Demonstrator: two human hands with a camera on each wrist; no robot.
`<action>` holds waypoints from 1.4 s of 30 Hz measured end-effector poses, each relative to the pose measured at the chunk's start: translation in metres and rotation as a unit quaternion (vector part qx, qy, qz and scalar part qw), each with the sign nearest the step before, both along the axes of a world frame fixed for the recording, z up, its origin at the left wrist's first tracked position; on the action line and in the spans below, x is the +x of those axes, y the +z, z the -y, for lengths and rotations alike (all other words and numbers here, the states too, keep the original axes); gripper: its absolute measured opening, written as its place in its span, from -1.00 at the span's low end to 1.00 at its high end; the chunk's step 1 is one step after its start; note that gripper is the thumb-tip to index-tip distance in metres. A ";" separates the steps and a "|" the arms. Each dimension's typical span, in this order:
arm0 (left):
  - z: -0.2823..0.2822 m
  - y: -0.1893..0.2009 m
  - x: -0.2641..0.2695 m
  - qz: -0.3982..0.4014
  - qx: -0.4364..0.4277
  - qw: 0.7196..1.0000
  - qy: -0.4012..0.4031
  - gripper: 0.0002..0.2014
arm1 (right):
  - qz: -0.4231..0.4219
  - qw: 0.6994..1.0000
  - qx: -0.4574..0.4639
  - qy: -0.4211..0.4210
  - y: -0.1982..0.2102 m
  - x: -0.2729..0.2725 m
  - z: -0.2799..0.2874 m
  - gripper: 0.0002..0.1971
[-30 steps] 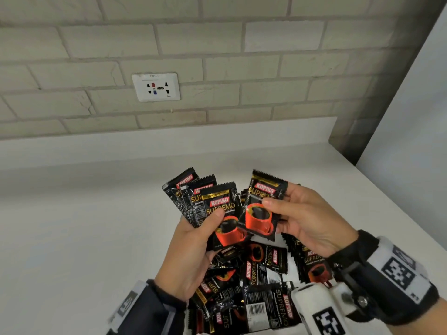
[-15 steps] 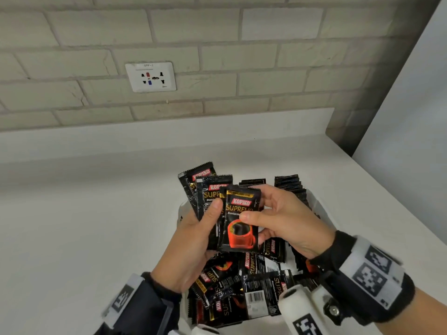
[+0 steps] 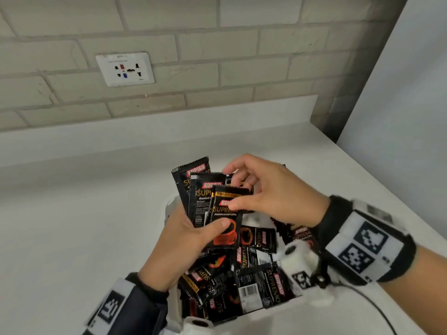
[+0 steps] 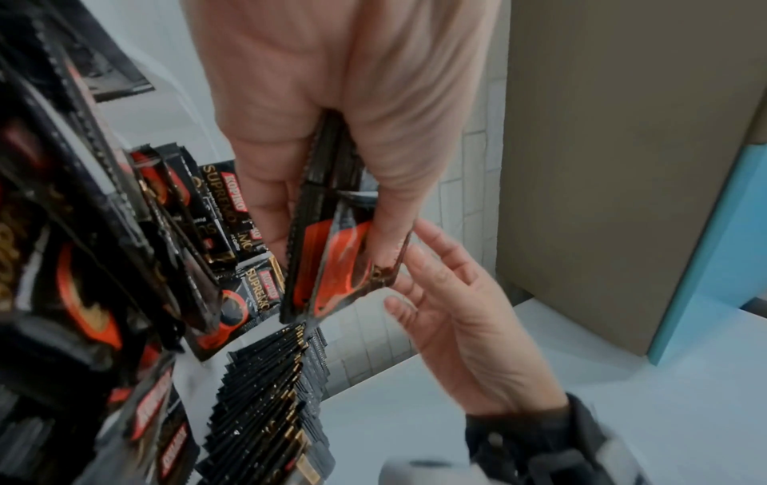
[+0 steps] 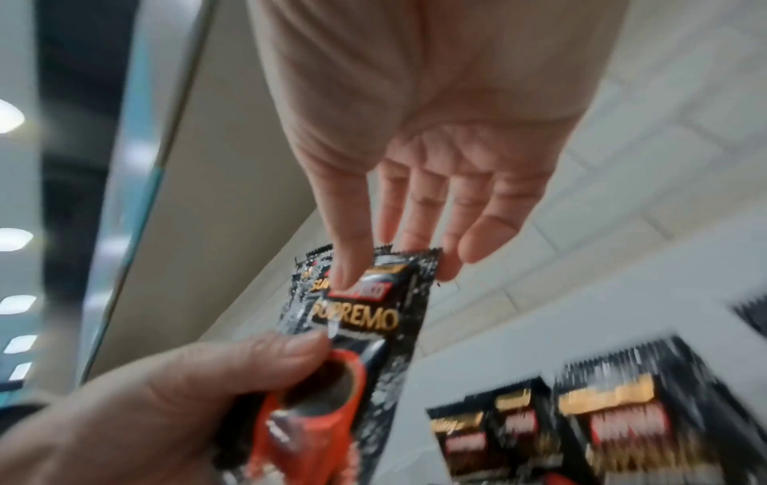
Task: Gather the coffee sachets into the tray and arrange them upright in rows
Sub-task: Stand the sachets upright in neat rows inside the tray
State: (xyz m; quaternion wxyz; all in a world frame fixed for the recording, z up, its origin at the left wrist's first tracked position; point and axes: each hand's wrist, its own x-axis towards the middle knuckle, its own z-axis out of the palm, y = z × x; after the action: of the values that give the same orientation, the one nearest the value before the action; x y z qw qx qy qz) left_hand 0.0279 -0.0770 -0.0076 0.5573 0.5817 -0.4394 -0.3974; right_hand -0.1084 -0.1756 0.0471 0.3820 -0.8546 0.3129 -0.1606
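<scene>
My left hand point(image 3: 210, 229) grips a fanned stack of black Kopiko sachets point(image 3: 200, 197) upright above the white tray point(image 3: 273, 310), its thumb across the front sachet point(image 3: 225, 238). My right hand point(image 3: 242, 187) pinches that front sachet's top, thumb on the logo, fingers behind. In the left wrist view the held sachets point(image 4: 328, 272) show edge-on between left hand point(image 4: 332, 203) and right hand point(image 4: 448, 295). A row of upright sachets point(image 4: 265, 393) stands in the tray. The right wrist view shows the right hand point(image 5: 394, 256) on the front sachet point(image 5: 365, 321).
Loose sachets point(image 3: 256, 276) lie jumbled in the tray under both hands. The tray stands on a white counter point(image 3: 72, 226) against a brick wall with a socket point(image 3: 125, 68). A white panel point(image 3: 399, 117) bounds the right side. A thin cable point(image 3: 377, 310) trails at lower right.
The right hand brought a sachet across and laid it on the front of the left hand's stack, then slid up to the stack's top edge. The left hand kept its grip.
</scene>
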 end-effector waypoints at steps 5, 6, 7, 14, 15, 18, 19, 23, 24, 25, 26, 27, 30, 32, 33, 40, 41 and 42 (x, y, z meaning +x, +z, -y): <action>0.004 0.005 0.002 -0.021 -0.013 1.000 0.013 -0.65 | -0.086 0.991 -0.084 0.057 0.024 0.011 0.016 -0.73; 0.004 0.005 0.005 -0.032 -0.011 0.999 0.021 -0.63 | -0.093 0.990 -0.085 0.065 0.027 0.012 0.020 -0.74; 0.003 0.005 0.008 -0.044 -0.011 0.998 0.032 -0.62 | -0.104 0.988 -0.084 0.072 0.028 0.013 0.025 -0.74; -0.005 0.007 0.038 -0.138 -0.044 0.984 0.106 -0.71 | -0.262 0.952 -0.144 0.065 0.016 0.018 0.060 -0.75; -0.007 0.006 0.040 -0.141 -0.045 0.983 0.107 -0.72 | -0.296 0.940 -0.159 0.063 0.010 0.020 0.063 -0.73; -0.010 0.002 0.042 -0.149 -0.043 0.981 0.113 -0.73 | -0.357 0.909 -0.202 0.069 -0.006 0.031 0.067 -0.75; -0.011 0.001 0.042 -0.149 -0.045 0.981 0.111 -0.73 | -0.369 0.903 -0.209 0.072 -0.011 0.035 0.067 -0.77; -0.013 0.000 0.041 -0.140 -0.052 0.984 0.099 -0.53 | -0.400 0.879 -0.242 0.092 -0.024 0.048 0.061 -0.79; -0.013 -0.001 0.042 -0.143 -0.049 0.983 0.103 -0.60 | -0.410 0.870 -0.255 0.098 -0.027 0.050 0.060 -0.78; -0.013 -0.002 0.042 -0.146 -0.044 0.983 0.104 -0.67 | -0.421 0.860 -0.271 0.103 -0.029 0.052 0.059 -0.79; -0.013 -0.002 0.042 -0.145 -0.039 0.983 0.101 -0.71 | -0.430 0.848 -0.289 0.108 -0.031 0.053 0.059 -0.81; -0.013 -0.003 0.043 -0.145 -0.033 0.984 0.099 -0.72 | -0.438 0.839 -0.304 0.110 -0.032 0.054 0.060 -0.86; -0.014 -0.004 0.043 -0.146 -0.023 0.984 0.101 -0.70 | -0.452 0.822 -0.330 0.108 -0.031 0.055 0.061 -0.93; -0.014 -0.005 0.043 -0.144 -0.022 0.985 0.091 -0.57 | -0.461 0.814 -0.336 0.106 -0.031 0.054 0.061 -0.90; -0.014 -0.005 0.042 -0.143 -0.020 0.985 0.089 -0.52 | -0.464 0.811 -0.340 0.105 -0.031 0.053 0.061 -0.91; -0.010 -0.007 0.036 -0.143 -0.017 0.986 0.083 -0.76 | -0.470 0.804 -0.352 0.096 -0.031 0.051 0.061 -0.95; -0.010 -0.006 0.035 -0.149 -0.017 0.985 0.085 -0.78 | -0.469 0.803 -0.356 0.096 -0.032 0.051 0.061 -0.91; -0.010 -0.006 0.035 -0.151 -0.017 0.985 0.082 -0.80 | -0.469 0.801 -0.359 0.096 -0.033 0.052 0.061 -0.88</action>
State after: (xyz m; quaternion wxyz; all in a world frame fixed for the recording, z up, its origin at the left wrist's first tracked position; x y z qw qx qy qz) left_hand 0.0628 -0.0668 -0.0140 0.6580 0.5390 -0.3079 -0.4263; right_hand -0.0567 -0.2363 0.0145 -0.1321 -0.9273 0.2900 0.1965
